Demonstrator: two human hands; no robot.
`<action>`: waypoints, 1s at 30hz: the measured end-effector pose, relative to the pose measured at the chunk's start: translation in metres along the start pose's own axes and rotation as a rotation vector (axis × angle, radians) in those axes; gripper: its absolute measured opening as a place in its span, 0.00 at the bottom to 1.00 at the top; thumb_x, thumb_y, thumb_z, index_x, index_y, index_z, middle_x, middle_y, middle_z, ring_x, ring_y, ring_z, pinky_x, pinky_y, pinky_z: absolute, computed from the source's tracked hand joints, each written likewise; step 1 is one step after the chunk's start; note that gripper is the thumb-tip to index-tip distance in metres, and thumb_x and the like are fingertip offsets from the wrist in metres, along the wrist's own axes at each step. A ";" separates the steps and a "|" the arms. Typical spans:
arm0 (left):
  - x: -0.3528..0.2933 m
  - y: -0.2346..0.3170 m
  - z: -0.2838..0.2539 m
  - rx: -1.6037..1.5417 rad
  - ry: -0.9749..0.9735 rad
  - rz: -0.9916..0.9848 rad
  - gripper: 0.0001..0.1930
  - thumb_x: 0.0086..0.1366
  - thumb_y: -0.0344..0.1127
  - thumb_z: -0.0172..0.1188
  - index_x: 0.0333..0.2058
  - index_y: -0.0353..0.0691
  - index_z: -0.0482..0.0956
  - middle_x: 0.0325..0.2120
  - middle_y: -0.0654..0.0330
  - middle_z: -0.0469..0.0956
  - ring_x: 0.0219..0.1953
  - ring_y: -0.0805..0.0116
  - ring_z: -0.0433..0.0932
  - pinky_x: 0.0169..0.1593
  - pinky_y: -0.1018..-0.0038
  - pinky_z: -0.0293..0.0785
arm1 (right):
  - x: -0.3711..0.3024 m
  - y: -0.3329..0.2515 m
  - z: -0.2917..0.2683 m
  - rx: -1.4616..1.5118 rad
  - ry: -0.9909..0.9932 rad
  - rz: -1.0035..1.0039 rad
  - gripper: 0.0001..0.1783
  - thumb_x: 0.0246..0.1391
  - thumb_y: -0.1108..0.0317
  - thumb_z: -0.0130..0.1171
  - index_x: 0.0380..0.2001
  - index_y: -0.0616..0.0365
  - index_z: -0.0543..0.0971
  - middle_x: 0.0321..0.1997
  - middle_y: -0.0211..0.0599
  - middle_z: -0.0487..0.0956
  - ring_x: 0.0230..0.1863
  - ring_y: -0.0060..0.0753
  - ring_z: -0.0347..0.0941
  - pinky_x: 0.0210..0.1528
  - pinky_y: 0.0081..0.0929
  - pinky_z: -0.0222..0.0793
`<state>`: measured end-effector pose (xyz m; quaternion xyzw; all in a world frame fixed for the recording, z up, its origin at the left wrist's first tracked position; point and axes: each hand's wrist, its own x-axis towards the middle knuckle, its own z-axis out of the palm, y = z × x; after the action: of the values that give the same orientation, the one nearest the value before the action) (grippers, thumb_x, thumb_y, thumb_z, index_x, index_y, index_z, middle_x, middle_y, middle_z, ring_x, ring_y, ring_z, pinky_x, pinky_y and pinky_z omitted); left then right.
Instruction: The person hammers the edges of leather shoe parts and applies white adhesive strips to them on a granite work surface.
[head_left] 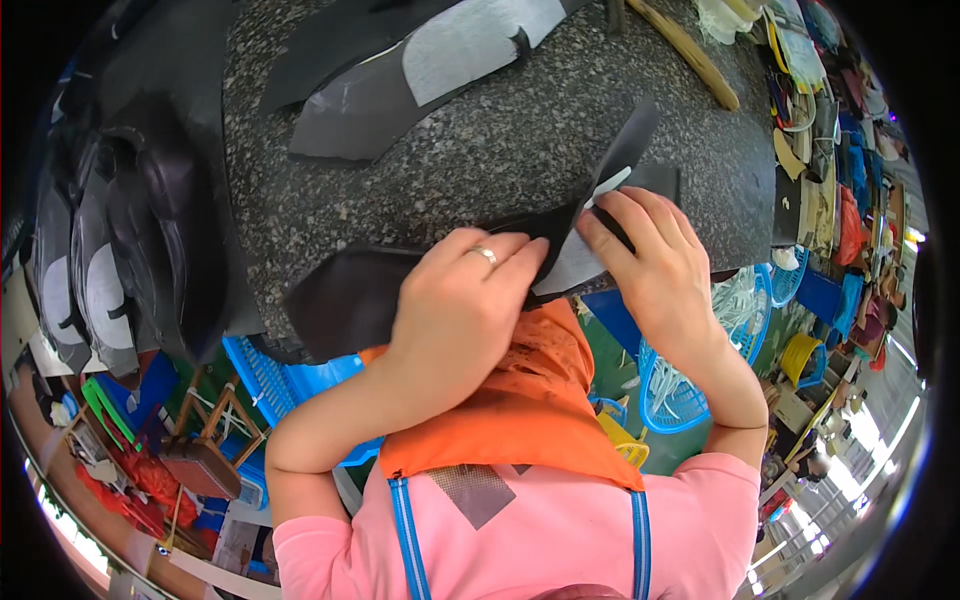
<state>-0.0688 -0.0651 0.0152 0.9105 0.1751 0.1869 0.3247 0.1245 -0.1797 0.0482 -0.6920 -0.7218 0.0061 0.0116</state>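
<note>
A black leather piece (350, 295) lies across the front edge of the speckled stone tabletop (500, 150). My left hand (450, 310), with a ring on one finger, presses on its middle, the fingers together and bent over a fold. The right end of the leather stands up as a flap. My right hand (655, 270) pinches the base of that flap beside a narrow white strip (610, 185). A grey backing (570, 268) shows on the leather between the two hands. My fingertips partly hide the fold.
Another black leather piece with pale grey backing (470, 60) lies farther back, near a wooden stick (690, 55). Several similar pieces (100, 270) hang or rest at left. Blue plastic baskets (665, 390) stand below the table edge. An orange apron (500, 430) covers my lap.
</note>
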 end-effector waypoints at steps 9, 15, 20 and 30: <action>0.014 0.013 0.009 0.321 -0.194 0.183 0.20 0.49 0.30 0.59 0.43 0.34 0.83 0.49 0.52 0.79 0.32 0.66 0.74 0.34 0.74 0.74 | -0.015 0.025 0.008 0.628 0.069 0.360 0.19 0.47 0.58 0.71 0.38 0.60 0.84 0.48 0.47 0.80 0.50 0.52 0.74 0.54 0.39 0.70; 0.026 0.017 0.007 0.488 -0.318 0.399 0.16 0.50 0.29 0.59 0.39 0.30 0.81 0.56 0.46 0.75 0.33 0.68 0.73 0.31 0.74 0.73 | -0.011 0.022 0.024 0.681 0.237 0.553 0.11 0.45 0.71 0.68 0.35 0.61 0.83 0.46 0.48 0.79 0.57 0.51 0.73 0.55 0.37 0.72; 0.049 0.016 0.009 0.354 -0.490 0.417 0.14 0.48 0.30 0.62 0.35 0.31 0.76 0.60 0.38 0.69 0.38 0.64 0.76 0.33 0.77 0.78 | -0.019 0.021 0.034 0.448 0.275 0.289 0.12 0.43 0.75 0.66 0.34 0.66 0.81 0.47 0.49 0.76 0.61 0.57 0.69 0.56 0.44 0.72; 0.046 0.025 -0.004 0.290 -0.588 0.263 0.15 0.52 0.27 0.57 0.41 0.33 0.76 0.59 0.42 0.70 0.42 0.55 0.79 0.41 0.64 0.80 | -0.027 0.012 0.023 0.275 0.152 0.181 0.26 0.42 0.67 0.69 0.48 0.58 0.79 0.52 0.39 0.76 0.56 0.45 0.73 0.66 0.46 0.63</action>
<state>-0.0252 -0.0612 0.0453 0.9767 -0.0200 -0.0700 0.2019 0.1368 -0.2064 0.0251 -0.7446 -0.6458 0.0537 0.1600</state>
